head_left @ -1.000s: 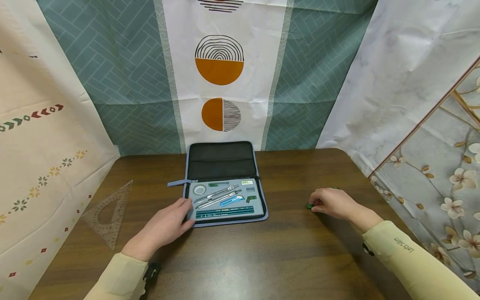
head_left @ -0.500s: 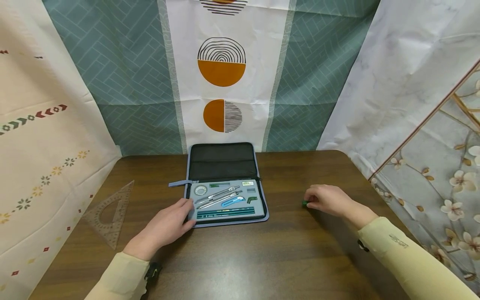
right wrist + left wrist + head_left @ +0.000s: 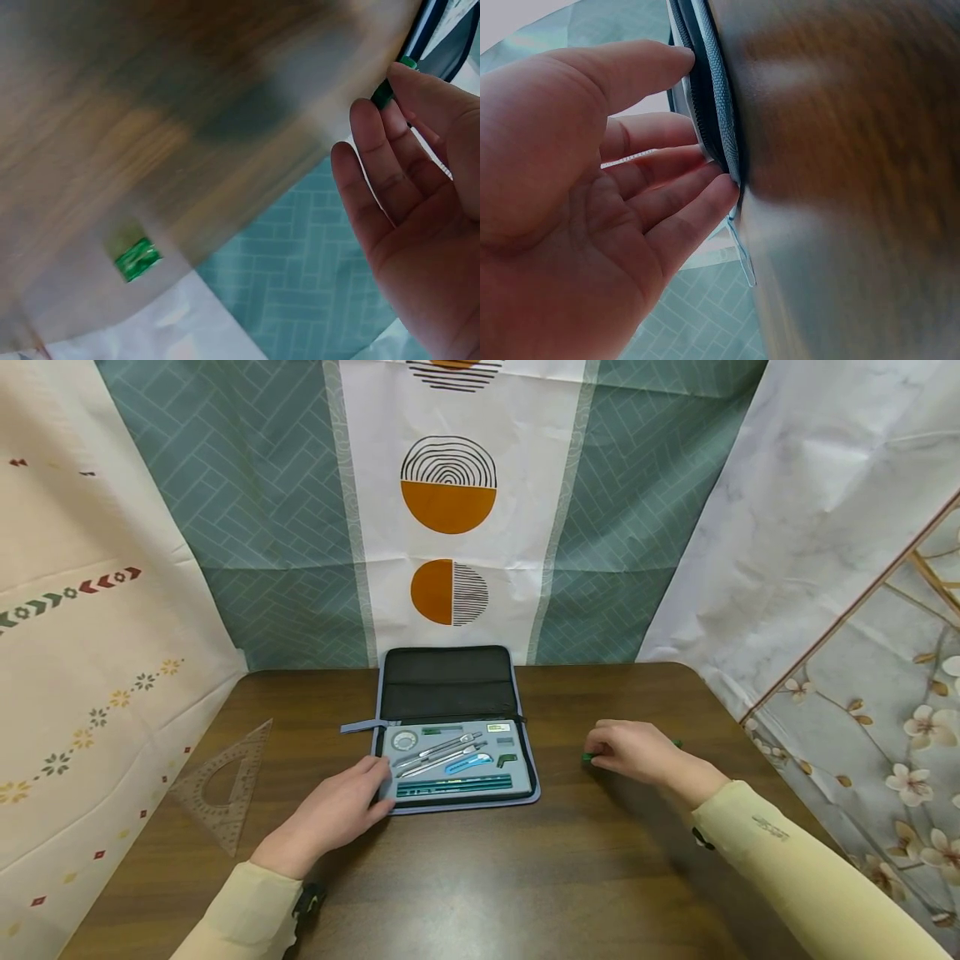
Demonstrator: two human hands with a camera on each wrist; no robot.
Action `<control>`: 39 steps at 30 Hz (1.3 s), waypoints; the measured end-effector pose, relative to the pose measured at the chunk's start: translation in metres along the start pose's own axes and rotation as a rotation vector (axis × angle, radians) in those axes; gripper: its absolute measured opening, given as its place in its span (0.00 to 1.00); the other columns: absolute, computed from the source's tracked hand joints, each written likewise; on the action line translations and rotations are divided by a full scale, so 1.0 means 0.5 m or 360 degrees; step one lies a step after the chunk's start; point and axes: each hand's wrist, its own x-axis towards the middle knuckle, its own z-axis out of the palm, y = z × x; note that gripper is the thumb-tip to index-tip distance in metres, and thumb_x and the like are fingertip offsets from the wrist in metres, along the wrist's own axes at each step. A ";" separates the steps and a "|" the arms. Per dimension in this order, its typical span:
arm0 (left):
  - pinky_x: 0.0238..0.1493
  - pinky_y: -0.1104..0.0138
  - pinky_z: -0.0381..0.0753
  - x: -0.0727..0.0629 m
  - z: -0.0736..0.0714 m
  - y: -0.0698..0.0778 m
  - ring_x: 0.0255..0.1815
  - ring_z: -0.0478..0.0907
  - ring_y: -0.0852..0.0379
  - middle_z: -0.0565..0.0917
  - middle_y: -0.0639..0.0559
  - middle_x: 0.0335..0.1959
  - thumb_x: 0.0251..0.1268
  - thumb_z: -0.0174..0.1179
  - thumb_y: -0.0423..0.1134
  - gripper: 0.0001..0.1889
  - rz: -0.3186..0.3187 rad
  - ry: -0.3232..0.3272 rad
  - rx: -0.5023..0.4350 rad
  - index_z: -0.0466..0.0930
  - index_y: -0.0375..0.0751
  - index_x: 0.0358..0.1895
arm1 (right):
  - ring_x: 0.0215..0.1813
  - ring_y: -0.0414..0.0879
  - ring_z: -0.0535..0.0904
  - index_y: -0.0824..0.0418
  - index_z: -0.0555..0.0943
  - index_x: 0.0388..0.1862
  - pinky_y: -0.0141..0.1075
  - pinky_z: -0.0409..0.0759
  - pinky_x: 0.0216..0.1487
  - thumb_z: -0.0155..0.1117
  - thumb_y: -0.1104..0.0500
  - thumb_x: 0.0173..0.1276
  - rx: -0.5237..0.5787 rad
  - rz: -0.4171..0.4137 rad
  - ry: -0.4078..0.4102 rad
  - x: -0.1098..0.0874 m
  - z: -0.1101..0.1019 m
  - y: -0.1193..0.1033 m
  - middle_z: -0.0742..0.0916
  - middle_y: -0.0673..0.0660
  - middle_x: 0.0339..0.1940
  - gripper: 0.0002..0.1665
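A zip-up geometry set case (image 3: 446, 685) lies open at the table's far middle, its grey tray (image 3: 450, 791) facing up. My left hand (image 3: 326, 814) rests at its front-left corner, thumb by the near edge and fingers along the left side. In the left wrist view those fingers (image 3: 682, 225) reach the zipped rim (image 3: 718, 90). Off to the case's right, my right hand (image 3: 637, 752) pinches a small dark green piece (image 3: 382, 94) between thumb and fingertips, low over the table. Most of that piece is hidden by the fingers.
In the tray lie compasses (image 3: 447, 752), a blue cutter (image 3: 468, 763), green pencils (image 3: 453, 785) and an eraser (image 3: 498, 727). A clear set square (image 3: 225, 785) lies at the table's left. A green-wrapped block (image 3: 139, 259) sits beyond the right hand. Fabric hangs behind the table (image 3: 480, 877).
My right hand has moved left toward the case with the green piece, uncovering the green block behind it. My left hand stays at the case's corner. The view has shifted slightly.
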 end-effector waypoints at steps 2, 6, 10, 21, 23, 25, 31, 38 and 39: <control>0.45 0.58 0.86 0.000 0.001 0.000 0.42 0.78 0.54 0.82 0.43 0.56 0.75 0.74 0.40 0.17 -0.0006 -0.0003 -0.0003 0.81 0.37 0.58 | 0.37 0.35 0.82 0.49 0.89 0.42 0.40 0.84 0.39 0.81 0.62 0.72 -0.0008 -0.0017 0.0005 0.011 0.000 -0.005 0.85 0.43 0.40 0.09; 0.46 0.57 0.86 0.000 0.000 -0.001 0.42 0.78 0.54 0.82 0.43 0.57 0.75 0.74 0.41 0.19 -0.0015 -0.0009 -0.0005 0.81 0.36 0.59 | 0.38 0.37 0.83 0.49 0.89 0.43 0.41 0.85 0.41 0.81 0.63 0.71 -0.0030 -0.0057 0.0021 0.033 0.001 -0.018 0.86 0.44 0.41 0.09; 0.48 0.56 0.87 0.001 0.000 0.000 0.44 0.79 0.53 0.83 0.42 0.57 0.75 0.74 0.41 0.20 -0.0023 -0.0014 -0.0001 0.80 0.35 0.61 | 0.40 0.40 0.85 0.50 0.90 0.44 0.42 0.87 0.44 0.81 0.63 0.71 -0.0041 -0.0088 0.0022 0.057 0.004 -0.034 0.86 0.45 0.42 0.10; 0.51 0.54 0.88 0.002 0.002 -0.003 0.46 0.81 0.51 0.83 0.41 0.59 0.76 0.74 0.42 0.23 0.0002 -0.0006 0.0015 0.80 0.33 0.64 | 0.40 0.40 0.84 0.52 0.91 0.44 0.43 0.87 0.46 0.81 0.64 0.71 -0.0065 -0.0125 0.0058 0.113 0.005 -0.069 0.86 0.46 0.42 0.09; 0.52 0.54 0.88 0.002 0.002 -0.003 0.47 0.82 0.51 0.83 0.40 0.59 0.76 0.74 0.42 0.23 0.0006 -0.0005 0.0016 0.80 0.33 0.64 | 0.40 0.40 0.84 0.52 0.91 0.45 0.43 0.87 0.46 0.81 0.64 0.71 -0.0060 -0.0119 0.0057 0.120 0.004 -0.075 0.86 0.47 0.42 0.09; 0.52 0.53 0.88 0.002 0.002 -0.003 0.47 0.82 0.51 0.83 0.40 0.60 0.76 0.74 0.42 0.24 0.0009 -0.0004 0.0019 0.80 0.32 0.65 | 0.41 0.41 0.85 0.53 0.92 0.46 0.43 0.87 0.47 0.80 0.64 0.72 -0.0054 -0.0112 0.0057 0.128 0.004 -0.082 0.87 0.47 0.43 0.09; 0.52 0.53 0.88 0.000 0.003 -0.004 0.47 0.82 0.51 0.83 0.40 0.60 0.75 0.74 0.42 0.24 -0.0006 -0.0005 0.0024 0.80 0.32 0.65 | 0.42 0.42 0.85 0.55 0.92 0.49 0.43 0.87 0.49 0.80 0.64 0.72 -0.0060 -0.0070 0.0075 0.162 0.012 -0.102 0.88 0.49 0.45 0.10; 0.50 0.56 0.88 0.001 0.006 -0.006 0.45 0.80 0.52 0.83 0.41 0.59 0.75 0.75 0.43 0.24 -0.0016 0.0002 0.0028 0.80 0.33 0.64 | 0.42 0.43 0.85 0.55 0.92 0.50 0.42 0.87 0.47 0.78 0.64 0.73 -0.0085 -0.0074 0.0090 0.197 0.018 -0.128 0.88 0.50 0.45 0.10; 0.50 0.56 0.87 0.001 0.005 -0.005 0.44 0.80 0.52 0.83 0.42 0.59 0.75 0.75 0.43 0.24 -0.0019 0.0001 0.0025 0.80 0.34 0.64 | 0.42 0.43 0.85 0.55 0.92 0.50 0.42 0.87 0.47 0.78 0.63 0.73 -0.0086 -0.0070 0.0089 0.202 0.018 -0.132 0.88 0.50 0.45 0.10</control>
